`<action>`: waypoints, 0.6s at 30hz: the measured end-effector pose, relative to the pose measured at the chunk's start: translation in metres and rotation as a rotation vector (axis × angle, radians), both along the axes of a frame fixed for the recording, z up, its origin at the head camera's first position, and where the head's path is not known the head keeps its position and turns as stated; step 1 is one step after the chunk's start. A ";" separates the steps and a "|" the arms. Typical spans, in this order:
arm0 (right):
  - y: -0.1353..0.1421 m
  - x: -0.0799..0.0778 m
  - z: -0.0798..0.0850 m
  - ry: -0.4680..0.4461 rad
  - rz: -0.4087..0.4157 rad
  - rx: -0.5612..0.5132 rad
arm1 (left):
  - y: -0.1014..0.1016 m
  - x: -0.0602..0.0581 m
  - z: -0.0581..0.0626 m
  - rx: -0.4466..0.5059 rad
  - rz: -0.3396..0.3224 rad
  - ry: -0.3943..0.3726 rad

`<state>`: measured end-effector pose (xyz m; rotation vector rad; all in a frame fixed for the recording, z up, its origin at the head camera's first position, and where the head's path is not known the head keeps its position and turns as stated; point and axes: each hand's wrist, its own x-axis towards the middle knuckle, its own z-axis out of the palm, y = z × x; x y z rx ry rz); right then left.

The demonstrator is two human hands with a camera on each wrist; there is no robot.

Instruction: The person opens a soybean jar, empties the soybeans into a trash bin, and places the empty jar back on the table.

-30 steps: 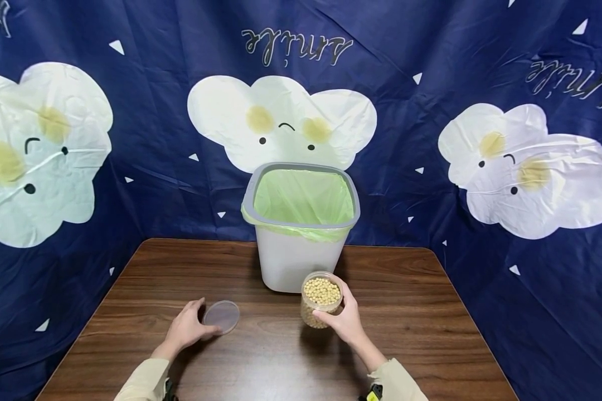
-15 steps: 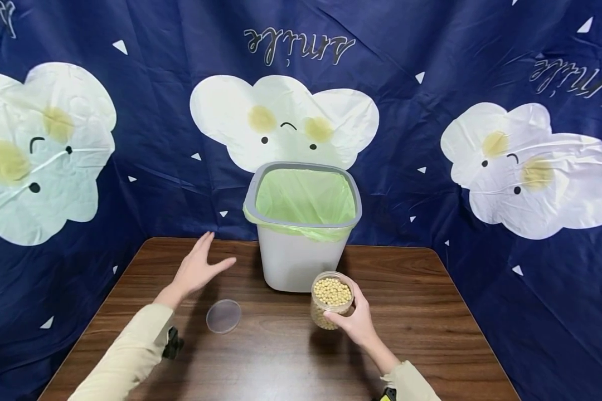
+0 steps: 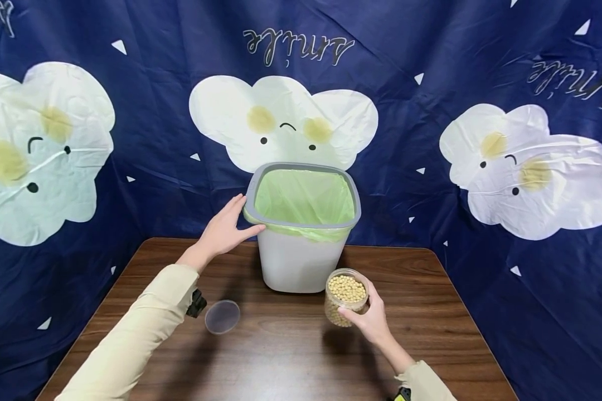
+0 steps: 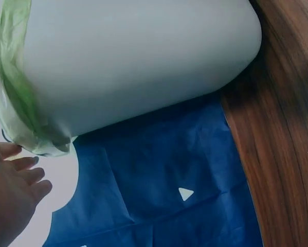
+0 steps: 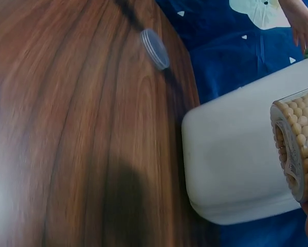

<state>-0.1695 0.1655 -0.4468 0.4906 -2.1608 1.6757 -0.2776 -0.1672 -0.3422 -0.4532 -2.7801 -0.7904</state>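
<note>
My right hand (image 3: 371, 316) grips a clear jar (image 3: 346, 298) full of pale yellow beans, held lidless in front of the bin; the right wrist view shows the jar (image 5: 300, 139) clear of the table. My left hand (image 3: 227, 227) reaches to the left side of the bin's grey rim (image 3: 353, 214), fingers straight and thumb spread. In the left wrist view its fingertips (image 4: 33, 175) are right at the green liner's folded edge (image 4: 20, 103). The white bin (image 3: 301, 262) is upright, lined with a green bag (image 3: 306, 197). A round clear lid (image 3: 223, 317) lies on the table.
A dark brown wooden table (image 3: 281, 356) carries the bin near its back edge. Behind and on both sides hangs a blue cloth (image 3: 155, 111) with white clouds and upside-down lettering.
My left hand has left the lid and moved forward and right to the bin's rim. My right hand has shifted the jar a little to the right.
</note>
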 end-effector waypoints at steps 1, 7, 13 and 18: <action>0.004 -0.001 0.001 0.005 -0.003 0.001 | 0.001 -0.001 0.000 -0.002 -0.003 -0.003; 0.026 -0.008 0.018 0.035 -0.058 0.012 | 0.003 -0.003 0.001 -0.011 -0.002 0.003; 0.044 -0.024 0.053 0.080 -0.123 0.043 | 0.005 -0.004 0.003 -0.023 0.004 0.010; 0.059 -0.047 0.078 0.130 -0.182 0.103 | 0.006 -0.005 0.004 0.009 0.032 -0.001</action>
